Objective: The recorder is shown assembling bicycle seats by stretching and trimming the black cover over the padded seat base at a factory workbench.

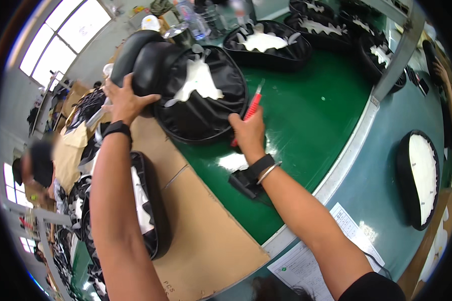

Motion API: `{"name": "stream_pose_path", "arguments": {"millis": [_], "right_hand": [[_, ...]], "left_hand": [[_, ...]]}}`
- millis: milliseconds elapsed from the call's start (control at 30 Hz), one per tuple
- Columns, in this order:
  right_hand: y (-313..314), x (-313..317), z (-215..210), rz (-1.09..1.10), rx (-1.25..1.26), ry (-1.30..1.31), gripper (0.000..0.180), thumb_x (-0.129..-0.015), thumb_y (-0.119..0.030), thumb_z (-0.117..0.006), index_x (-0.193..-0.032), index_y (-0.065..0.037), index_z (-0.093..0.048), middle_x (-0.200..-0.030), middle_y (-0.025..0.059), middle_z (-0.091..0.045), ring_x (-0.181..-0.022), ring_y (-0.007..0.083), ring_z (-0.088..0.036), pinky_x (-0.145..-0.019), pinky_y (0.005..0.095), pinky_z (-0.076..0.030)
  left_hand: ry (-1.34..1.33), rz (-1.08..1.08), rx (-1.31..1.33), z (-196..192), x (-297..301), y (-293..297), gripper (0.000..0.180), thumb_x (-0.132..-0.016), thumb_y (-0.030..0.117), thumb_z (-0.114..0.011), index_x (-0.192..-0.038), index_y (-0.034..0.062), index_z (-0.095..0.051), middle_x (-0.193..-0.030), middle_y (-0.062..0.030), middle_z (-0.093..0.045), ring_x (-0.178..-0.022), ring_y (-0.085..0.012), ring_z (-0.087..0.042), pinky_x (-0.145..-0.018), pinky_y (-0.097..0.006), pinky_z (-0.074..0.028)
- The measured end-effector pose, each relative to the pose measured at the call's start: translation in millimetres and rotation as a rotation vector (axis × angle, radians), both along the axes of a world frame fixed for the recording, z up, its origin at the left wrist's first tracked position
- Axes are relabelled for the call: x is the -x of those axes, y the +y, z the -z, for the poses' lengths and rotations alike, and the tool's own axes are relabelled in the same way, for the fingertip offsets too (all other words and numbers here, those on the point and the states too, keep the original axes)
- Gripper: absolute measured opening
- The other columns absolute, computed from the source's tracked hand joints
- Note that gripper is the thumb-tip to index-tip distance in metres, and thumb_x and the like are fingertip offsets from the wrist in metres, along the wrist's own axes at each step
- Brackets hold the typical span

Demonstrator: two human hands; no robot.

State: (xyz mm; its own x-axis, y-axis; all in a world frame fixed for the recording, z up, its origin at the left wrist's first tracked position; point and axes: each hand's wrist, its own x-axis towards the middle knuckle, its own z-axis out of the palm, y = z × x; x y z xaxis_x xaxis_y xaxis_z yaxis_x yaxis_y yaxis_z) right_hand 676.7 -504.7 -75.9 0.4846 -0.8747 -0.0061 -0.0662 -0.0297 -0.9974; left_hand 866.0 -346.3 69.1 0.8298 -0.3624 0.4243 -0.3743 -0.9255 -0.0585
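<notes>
- Nearest to us, below the black seat cover, a printed paper sheet point(306, 263) lay at the edge of the green bench point(311, 115), beside a brown cardboard sheet point(206, 236).
- On that cardboard, below and left of the seat cover, another black cover with white lining point(148, 205) lay under our left forearm.
- A small black tool point(243, 181) sat on the bench just below the seat cover, close to our right wrist.
- Our right hand point(248, 134) was closed around a red-handled tool point(253, 106), its handle rising past the lower right rim of the seat cover; the hand touched that rim.
- The black seat cover point(201, 95) lay upside down on the bench's left part, with a patch of white lining showing in its hollow.
- Our left hand point(124, 100) was spread wide and pressed flat on the rounded black padded end point(138, 57) at the seat cover's left.
- Right of the seat cover, well apart and off the green surface, a black-rimmed oval piece with a white face point(419, 178) rested.
- Beyond the seat cover, more black covers with white lining point(266, 42) lay along the bench's far side.
- Left of it, a person point(37, 163) stood among stacked covers.
</notes>
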Motion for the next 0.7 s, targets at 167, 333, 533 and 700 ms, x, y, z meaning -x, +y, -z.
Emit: {"name": "stream_pose_path", "arguments": {"millis": [167, 333, 533, 700], "right_hand": [[-1.5, -4.6, 7.9, -0.054, -0.024, -0.116, 0.055, -0.072, -0.029, -0.065, -0.111, 0.003, -0.044, -0.092, 0.0292, -0.062, -0.089, 0.0464, -0.061, -0.082, 0.0453, -0.047], [-11.6, 24.9, 26.1, -0.159, -0.067, -0.285, 0.054, -0.074, -0.024, -0.066, -0.117, 0.000, -0.044, -0.097, 0.0221, -0.063, -0.088, 0.0381, -0.063, -0.080, 0.0405, -0.048], [41.8, 165.5, -32.3, -0.185, -0.199, 0.147, 0.056, -0.070, -0.022, -0.066, -0.116, 0.002, -0.046, -0.098, 0.0241, -0.062, -0.094, 0.0384, -0.062, -0.082, 0.0421, -0.048], [56.7, 381.3, -82.1, -0.305, -0.378, 0.116, 0.038, -0.068, -0.014, -0.065, -0.098, 0.003, -0.049, -0.083, 0.0098, -0.058, -0.075, 0.0203, -0.057, -0.068, 0.0334, -0.048]], "left_hand": [[-0.031, -0.027, 0.081, 16.4, 8.7, 7.4, 0.079, -0.054, 0.043, -0.083, -0.121, 0.0091, -0.058, -0.125, -0.0238, -0.041, -0.119, -0.0434, -0.042, -0.095, -0.057, -0.039], [-0.194, 0.132, 0.118, -14.8, 101.8, 43.7, 0.055, -0.052, 0.038, -0.079, -0.091, 0.0031, -0.061, -0.105, -0.0168, -0.047, -0.102, -0.0368, -0.048, -0.077, -0.051, -0.043], [0.072, 0.179, 0.273, -105.9, 271.1, 128.7, 0.054, -0.056, 0.046, -0.077, -0.079, -0.0006, -0.062, -0.090, -0.0140, -0.053, -0.082, -0.0337, -0.056, -0.070, -0.044, -0.046], [0.231, 0.394, 0.415, -183.6, 443.1, 208.3, 0.052, -0.053, 0.040, -0.080, -0.084, 0.0019, -0.063, -0.088, -0.0115, -0.054, -0.082, -0.0310, -0.054, -0.072, -0.042, -0.042]]}}
